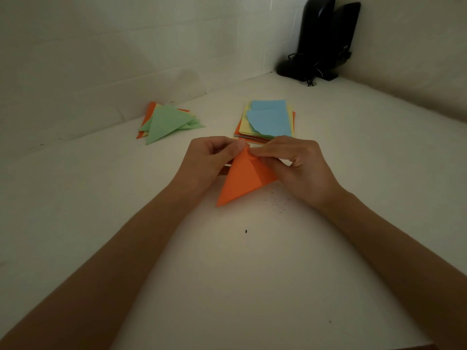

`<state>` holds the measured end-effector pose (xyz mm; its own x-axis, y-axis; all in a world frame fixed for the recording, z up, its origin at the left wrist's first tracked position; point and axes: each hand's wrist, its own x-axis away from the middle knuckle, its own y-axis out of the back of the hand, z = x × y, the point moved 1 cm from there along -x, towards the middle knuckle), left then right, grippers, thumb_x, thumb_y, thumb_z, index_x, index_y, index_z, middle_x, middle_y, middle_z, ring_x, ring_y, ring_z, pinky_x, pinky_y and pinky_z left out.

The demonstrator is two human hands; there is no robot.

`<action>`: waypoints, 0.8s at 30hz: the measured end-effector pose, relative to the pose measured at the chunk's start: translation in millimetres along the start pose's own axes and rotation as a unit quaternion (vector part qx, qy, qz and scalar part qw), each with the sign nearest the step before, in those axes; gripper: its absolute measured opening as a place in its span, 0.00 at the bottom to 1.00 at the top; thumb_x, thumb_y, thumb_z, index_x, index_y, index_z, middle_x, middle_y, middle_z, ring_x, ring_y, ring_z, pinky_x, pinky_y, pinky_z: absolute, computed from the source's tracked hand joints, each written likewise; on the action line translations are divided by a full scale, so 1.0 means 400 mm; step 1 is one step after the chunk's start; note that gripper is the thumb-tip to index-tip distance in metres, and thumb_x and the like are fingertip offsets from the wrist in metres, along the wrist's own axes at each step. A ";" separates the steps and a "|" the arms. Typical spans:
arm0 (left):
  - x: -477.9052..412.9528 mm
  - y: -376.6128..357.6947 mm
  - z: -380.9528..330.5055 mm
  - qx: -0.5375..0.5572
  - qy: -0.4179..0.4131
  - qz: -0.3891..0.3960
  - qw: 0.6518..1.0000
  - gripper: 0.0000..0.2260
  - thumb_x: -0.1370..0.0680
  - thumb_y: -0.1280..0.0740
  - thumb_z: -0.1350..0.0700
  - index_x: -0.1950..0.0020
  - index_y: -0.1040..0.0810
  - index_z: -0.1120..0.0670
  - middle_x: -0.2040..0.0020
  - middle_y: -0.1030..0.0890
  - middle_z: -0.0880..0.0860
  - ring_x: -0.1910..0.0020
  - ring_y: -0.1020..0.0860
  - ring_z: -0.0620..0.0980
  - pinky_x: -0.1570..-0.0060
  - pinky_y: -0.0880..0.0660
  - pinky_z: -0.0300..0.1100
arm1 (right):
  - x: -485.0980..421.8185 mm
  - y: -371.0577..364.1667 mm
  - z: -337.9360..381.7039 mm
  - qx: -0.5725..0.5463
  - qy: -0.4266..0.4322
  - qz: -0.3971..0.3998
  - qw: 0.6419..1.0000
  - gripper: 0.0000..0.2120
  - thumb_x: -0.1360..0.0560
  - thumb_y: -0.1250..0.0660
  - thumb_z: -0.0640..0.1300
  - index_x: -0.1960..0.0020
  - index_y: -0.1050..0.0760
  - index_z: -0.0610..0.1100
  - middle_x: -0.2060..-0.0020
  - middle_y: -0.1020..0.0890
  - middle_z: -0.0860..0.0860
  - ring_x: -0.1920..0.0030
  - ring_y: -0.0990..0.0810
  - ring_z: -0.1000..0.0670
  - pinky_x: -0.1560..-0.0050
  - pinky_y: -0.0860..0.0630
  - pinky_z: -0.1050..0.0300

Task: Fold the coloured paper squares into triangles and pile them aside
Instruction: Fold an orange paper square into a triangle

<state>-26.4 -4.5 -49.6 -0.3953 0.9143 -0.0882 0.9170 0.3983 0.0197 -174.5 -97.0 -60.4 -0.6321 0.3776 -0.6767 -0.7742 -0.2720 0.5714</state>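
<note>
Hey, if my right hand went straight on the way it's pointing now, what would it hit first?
Most likely the left hand. The right hand points leftward at the top corner of the orange paper, which both hands pinch, with their fingertips nearly touching.

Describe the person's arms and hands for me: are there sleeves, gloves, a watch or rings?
The left arm and right arm are bare as far as the view shows, with no sleeves in sight. The left hand and right hand wear no gloves, and no watch, bracelet or ring is visible.
</note>
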 end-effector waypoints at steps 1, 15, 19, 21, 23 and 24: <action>-0.001 0.002 -0.001 0.000 0.000 0.001 1.000 0.06 0.23 0.34 0.59 0.57 0.19 0.54 0.67 0.18 0.45 0.67 0.22 0.40 0.67 0.26 0.33 | 0.001 -0.001 0.002 -0.001 0.002 0.001 1.000 0.11 0.26 0.35 0.32 0.46 0.19 0.38 0.56 0.16 0.44 0.55 0.19 0.50 0.52 0.22 0.54; -0.005 0.001 0.005 -0.063 -0.024 -0.001 0.998 0.07 0.21 0.36 0.59 0.57 0.20 0.55 0.65 0.20 0.50 0.68 0.22 0.39 0.65 0.23 0.34 | -0.002 -0.001 0.011 -0.037 -0.022 -0.010 0.999 0.11 0.26 0.36 0.31 0.47 0.19 0.38 0.54 0.18 0.48 0.52 0.19 0.53 0.50 0.23 0.61; -0.003 -0.002 0.003 -0.053 -0.027 -0.001 0.998 0.07 0.21 0.36 0.60 0.57 0.20 0.57 0.65 0.20 0.51 0.68 0.22 0.40 0.64 0.23 0.33 | -0.002 -0.001 0.006 -0.034 -0.019 -0.014 0.999 0.11 0.26 0.36 0.31 0.47 0.19 0.37 0.53 0.17 0.47 0.52 0.19 0.53 0.48 0.24 0.63; -0.003 -0.002 0.003 -0.047 -0.027 0.000 0.999 0.06 0.21 0.36 0.61 0.55 0.20 0.58 0.65 0.21 0.52 0.69 0.22 0.39 0.64 0.23 0.33 | -0.002 -0.001 0.005 -0.027 -0.009 -0.015 0.999 0.10 0.26 0.35 0.31 0.47 0.19 0.37 0.54 0.17 0.45 0.52 0.19 0.52 0.49 0.24 0.62; -0.003 -0.002 0.002 -0.041 -0.027 0.001 0.999 0.06 0.21 0.36 0.62 0.55 0.21 0.59 0.65 0.21 0.53 0.69 0.23 0.39 0.65 0.24 0.32 | -0.003 -0.001 0.006 -0.016 0.003 -0.015 1.000 0.10 0.26 0.35 0.31 0.48 0.18 0.37 0.54 0.17 0.45 0.52 0.19 0.52 0.49 0.23 0.60; -0.003 -0.003 0.002 -0.041 -0.029 0.002 0.999 0.06 0.21 0.36 0.62 0.55 0.21 0.59 0.65 0.21 0.53 0.70 0.23 0.38 0.65 0.24 0.31 | -0.004 -0.001 0.007 -0.011 0.005 -0.013 1.000 0.10 0.26 0.35 0.31 0.48 0.18 0.37 0.54 0.16 0.45 0.52 0.19 0.52 0.49 0.23 0.60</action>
<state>-26.9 -6.2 -50.1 -0.3857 0.9110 -0.1461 0.9100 0.4017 0.1022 -173.2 -94.9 -58.1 -0.6117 0.3755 -0.6963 -0.7910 -0.2813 0.5432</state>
